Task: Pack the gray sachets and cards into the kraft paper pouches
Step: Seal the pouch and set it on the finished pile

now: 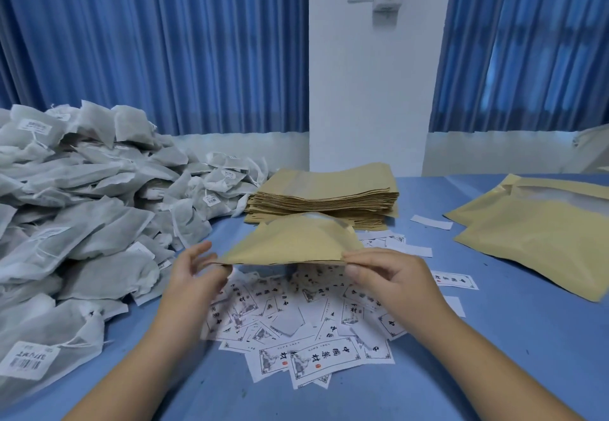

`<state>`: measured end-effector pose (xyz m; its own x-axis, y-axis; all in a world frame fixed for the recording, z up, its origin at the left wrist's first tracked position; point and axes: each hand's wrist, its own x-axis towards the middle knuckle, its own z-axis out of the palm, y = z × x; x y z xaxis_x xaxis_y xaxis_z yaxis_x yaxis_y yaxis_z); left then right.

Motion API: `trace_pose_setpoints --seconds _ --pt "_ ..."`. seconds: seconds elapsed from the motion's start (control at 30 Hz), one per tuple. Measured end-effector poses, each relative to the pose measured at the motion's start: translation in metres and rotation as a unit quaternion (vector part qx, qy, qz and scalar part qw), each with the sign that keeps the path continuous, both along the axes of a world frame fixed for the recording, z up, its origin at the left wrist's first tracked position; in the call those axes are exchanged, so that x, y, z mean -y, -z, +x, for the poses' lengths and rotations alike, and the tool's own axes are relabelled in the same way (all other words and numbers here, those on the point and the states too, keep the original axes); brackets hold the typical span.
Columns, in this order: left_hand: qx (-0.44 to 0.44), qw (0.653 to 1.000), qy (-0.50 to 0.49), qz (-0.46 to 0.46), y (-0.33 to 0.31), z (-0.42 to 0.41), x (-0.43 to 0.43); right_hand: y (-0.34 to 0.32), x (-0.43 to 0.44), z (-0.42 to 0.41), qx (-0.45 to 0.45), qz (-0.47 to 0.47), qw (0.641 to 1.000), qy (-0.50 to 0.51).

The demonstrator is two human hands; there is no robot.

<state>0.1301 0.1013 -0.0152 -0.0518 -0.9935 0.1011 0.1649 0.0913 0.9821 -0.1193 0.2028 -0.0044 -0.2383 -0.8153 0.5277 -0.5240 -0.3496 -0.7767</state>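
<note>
Kraft-brown flat paper pouch (290, 242) lifted over the blue bench (510, 371), near edge pinched by left hand (192, 275) at 9 o'clock and right hand (392, 275) at 3 o'clock. Directly beneath, scattered white printed cards (296, 321); at 9 o'clock, heaped gray mesh sachets (82, 206); at 12 o'clock, stacked empty kraft pouches (323, 196). Apparently not yet filled. Likely trouble: mouth staying flat under so light a pinch, or slipping loose once one hand leaves for a sachet.

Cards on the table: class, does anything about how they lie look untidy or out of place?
Yes. The cards lie in a loose overlapping heap at all angles, some blank side up, unlike the neat pouch stack.
</note>
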Motion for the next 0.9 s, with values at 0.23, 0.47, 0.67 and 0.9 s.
trace_pose_setpoints --seconds 0.23,0.47,0.67,0.9 --pt "-0.266 0.923 0.195 0.198 -0.017 -0.016 -0.02 0.011 -0.011 0.011 -0.119 -0.074 0.99 0.008" --pt "-0.279 0.907 0.218 0.227 -0.028 -0.059 -0.036 0.012 -0.041 0.006 -0.265 -0.186 0.942 0.086" --pt "-0.236 0.909 0.277 0.203 -0.043 -0.117 -0.049 0.008 -0.086 -0.042 -0.324 -0.154 0.923 0.137" --pt "-0.146 0.895 0.387 0.166 -0.069 -0.216 -0.075 -0.028 -0.144 -0.111 -0.342 -0.139 0.9 0.232"
